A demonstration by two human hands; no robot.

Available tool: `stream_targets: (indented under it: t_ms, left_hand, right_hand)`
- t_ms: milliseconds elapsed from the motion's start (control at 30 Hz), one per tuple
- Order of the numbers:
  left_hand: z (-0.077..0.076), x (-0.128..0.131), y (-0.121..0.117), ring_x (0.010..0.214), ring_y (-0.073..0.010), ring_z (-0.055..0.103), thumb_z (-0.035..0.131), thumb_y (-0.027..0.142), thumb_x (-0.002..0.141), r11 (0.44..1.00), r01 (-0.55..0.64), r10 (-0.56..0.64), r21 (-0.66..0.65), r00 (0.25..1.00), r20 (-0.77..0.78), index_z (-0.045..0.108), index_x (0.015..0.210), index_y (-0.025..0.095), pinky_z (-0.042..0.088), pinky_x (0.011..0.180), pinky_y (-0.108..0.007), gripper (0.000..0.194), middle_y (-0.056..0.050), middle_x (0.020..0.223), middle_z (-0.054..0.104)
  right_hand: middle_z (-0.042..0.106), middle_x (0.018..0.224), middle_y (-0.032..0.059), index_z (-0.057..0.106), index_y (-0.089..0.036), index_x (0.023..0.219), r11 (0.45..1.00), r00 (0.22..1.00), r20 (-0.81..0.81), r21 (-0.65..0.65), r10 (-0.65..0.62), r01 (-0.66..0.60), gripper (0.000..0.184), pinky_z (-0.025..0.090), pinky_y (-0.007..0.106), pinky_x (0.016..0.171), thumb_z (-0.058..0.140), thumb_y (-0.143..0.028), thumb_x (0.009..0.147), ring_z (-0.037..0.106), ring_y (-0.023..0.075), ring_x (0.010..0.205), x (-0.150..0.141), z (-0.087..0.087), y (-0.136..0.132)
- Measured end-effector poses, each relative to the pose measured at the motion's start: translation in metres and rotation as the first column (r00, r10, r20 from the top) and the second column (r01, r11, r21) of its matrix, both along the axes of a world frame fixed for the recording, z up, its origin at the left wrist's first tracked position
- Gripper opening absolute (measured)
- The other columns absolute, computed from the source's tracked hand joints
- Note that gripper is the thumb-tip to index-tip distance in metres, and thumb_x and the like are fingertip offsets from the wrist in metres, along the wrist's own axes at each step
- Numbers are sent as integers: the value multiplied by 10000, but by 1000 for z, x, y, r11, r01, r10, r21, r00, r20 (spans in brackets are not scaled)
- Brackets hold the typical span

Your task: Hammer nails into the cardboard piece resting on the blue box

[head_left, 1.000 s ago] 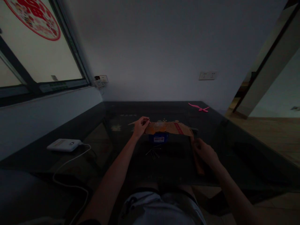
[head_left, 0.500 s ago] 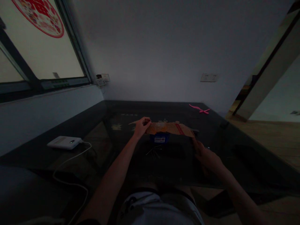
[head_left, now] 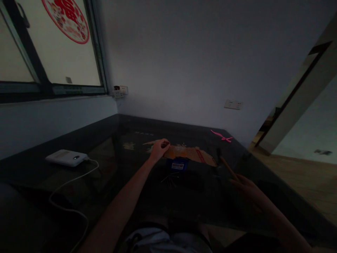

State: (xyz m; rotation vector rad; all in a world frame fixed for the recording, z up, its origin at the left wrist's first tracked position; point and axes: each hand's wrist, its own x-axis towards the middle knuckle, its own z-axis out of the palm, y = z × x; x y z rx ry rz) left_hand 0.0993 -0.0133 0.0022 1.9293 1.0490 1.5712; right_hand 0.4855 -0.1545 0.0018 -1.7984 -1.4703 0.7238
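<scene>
My left hand (head_left: 159, 149) reaches out over the dark glass table (head_left: 131, 168), its fingers pinched together at the left end of a brown cardboard strip (head_left: 189, 154). What the fingers pinch is too small and dark to name. The strip lies across a small blue box (head_left: 178, 164). My right hand (head_left: 249, 191) is closed round a wooden handle (head_left: 228, 168) that slants up toward the strip's right end, with a dark head (head_left: 218, 152) at its tip, like a hammer. A few thin nails (head_left: 170, 178) lie on the glass in front of the box.
A white power bank (head_left: 65, 157) with a white cable (head_left: 71, 182) lies at the table's left. A pink ribbon (head_left: 221, 136) lies at the far right corner. Behind it is a wall with sockets (head_left: 233, 104); a window (head_left: 52, 52) is on the left and a doorway on the right.
My right hand has raised the wooden handle off the table and moved right and nearer to me. The left hand has stayed at the strip. The view has swung right.
</scene>
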Motion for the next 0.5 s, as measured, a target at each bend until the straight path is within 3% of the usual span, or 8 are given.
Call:
stream_targets:
  t_ms: [100,167,367,500]
  left_hand:
    - [-1,0,1,708,-161,643,568,238,757,1000,-12,12,-14,1000,-2,572,795,168,519,677,-291,80,-29,723,661]
    - [-3,1,3,706,-162,642,568,234,754,1000,-14,14,-21,1000,1,571,795,166,519,672,-291,79,-33,724,660]
    - [-4,1,4,712,-164,644,578,239,745,999,-43,43,-12,999,-1,591,804,164,523,667,-292,96,-38,742,665]
    - [-2,0,1,714,-170,643,586,231,739,998,-61,61,-10,998,-20,604,795,164,519,672,-297,89,-41,739,668]
  right_hand:
    - [438,479,-75,513,-198,895,999,933,-359,-44,-24,8,316,303,187,313,649,-390,684,387,72,335,-5,21,-5]
    - [393,487,-90,497,-215,917,1000,885,-466,22,15,-5,350,253,164,307,680,-372,662,321,48,336,-12,40,-9]
    - [405,550,-72,509,-248,1022,966,823,-506,139,257,-216,378,205,184,276,642,-393,700,268,46,327,-67,103,-19]
    - [376,447,-103,417,-194,1228,902,770,-500,53,396,-429,543,192,167,278,596,-376,749,262,45,290,-119,121,-17]
